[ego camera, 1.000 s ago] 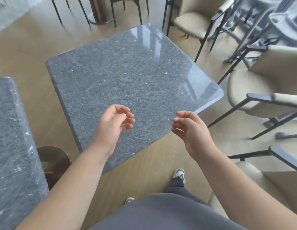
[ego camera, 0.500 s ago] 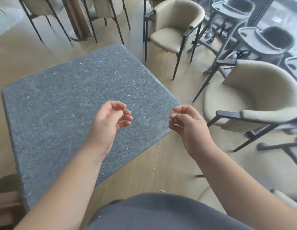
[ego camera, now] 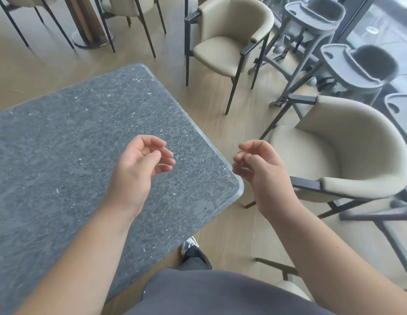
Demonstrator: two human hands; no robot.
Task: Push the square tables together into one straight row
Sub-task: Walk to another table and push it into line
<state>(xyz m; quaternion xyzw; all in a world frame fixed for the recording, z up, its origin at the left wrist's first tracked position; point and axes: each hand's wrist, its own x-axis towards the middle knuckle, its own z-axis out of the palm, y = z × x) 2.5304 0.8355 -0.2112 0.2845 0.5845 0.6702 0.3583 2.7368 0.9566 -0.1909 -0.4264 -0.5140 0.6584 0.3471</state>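
Grey speckled square table point(ego camera: 61, 155) stood on the wood floor point(ego camera: 232, 223), beige armchair point(ego camera: 341, 160) off its right corner. Left hand point(ego camera: 138, 169) hovered above that corner, right hand point(ego camera: 261, 169) just beyond; both loosely curled, holding nothing.

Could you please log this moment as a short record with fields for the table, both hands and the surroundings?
table: grey speckled square table, one in view
left hand: above the tabletop, fingers loosely curled, holding nothing
right hand: just off the table's near right corner, loosely curled, holding nothing
surroundings: beige armchairs, grey high chairs, wooden floor
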